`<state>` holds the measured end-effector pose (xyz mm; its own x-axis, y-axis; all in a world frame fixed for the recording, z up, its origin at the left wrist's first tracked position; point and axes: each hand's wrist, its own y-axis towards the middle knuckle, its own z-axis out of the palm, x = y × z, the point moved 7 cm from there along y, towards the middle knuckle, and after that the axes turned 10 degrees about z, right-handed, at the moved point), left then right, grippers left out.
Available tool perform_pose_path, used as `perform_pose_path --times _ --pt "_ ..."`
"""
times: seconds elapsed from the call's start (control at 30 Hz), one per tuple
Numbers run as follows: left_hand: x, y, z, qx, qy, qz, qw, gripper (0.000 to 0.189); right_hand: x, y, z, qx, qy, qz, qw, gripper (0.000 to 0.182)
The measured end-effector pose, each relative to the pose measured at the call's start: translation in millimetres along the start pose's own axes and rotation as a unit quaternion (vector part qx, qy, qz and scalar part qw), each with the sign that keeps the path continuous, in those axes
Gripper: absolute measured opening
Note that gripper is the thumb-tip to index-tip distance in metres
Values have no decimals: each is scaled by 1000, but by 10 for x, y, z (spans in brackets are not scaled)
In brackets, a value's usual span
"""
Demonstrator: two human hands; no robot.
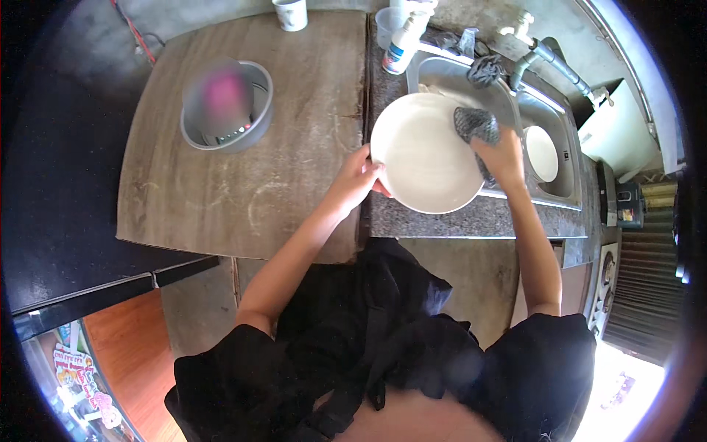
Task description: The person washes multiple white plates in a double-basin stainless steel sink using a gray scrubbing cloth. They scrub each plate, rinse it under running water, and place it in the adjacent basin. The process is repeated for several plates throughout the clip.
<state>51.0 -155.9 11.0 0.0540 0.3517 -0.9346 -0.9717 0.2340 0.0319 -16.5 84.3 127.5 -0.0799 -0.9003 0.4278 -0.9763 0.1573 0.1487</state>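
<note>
A large round white plate (pixel 428 160) is held up over the front edge of the sink counter, its inner face turned towards me. My left hand (pixel 356 179) grips its left rim, thumb on the front and fingers behind. In my right hand (pixel 504 154) is a dark grey mesh scrubbing cloth (pixel 476 124), pressed at the plate's upper right side. Part of the cloth hangs down past the right rim. Behind the plate lies the left basin of a steel double sink (pixel 458 69), partly hidden. Another white dish (pixel 541 153) rests in the right basin.
A grey metal pot (pixel 259 132) stands on the wooden board (pixel 309 199) to the left; a blurred patch covers its inside. A white bottle (pixel 400 50) and a dark scrubber (pixel 486 70) sit behind the sink. A grey pipe tap (pixel 569 72) reaches over it. A white cup (pixel 291 15) stands at the back.
</note>
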Motion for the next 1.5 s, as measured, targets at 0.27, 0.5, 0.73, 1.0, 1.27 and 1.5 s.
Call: perform_pose_path --times 0.27,0.5,0.73,1.0,1.27,1.5 --pt "53 -136 -517 -80 20 -8 997 25 473 -270 497 -30 1 13 999 48" --pt "95 -77 -621 -79 82 -9 993 25 649 -263 813 -11 30 7 999 50" --pt "162 -11 -674 -40 87 -17 995 26 1178 -444 1262 21 139 -137 981 36" --pt "19 -17 -611 -61 96 39 993 43 784 -848 1109 59 97 -152 982 20" --pt "80 37 -628 -10 63 8 998 54 1006 -133 1423 -12 63 1 998 23" --pt "-68 -4 -546 -6 92 24 995 65 1278 -785 1458 139 148 -163 966 20"
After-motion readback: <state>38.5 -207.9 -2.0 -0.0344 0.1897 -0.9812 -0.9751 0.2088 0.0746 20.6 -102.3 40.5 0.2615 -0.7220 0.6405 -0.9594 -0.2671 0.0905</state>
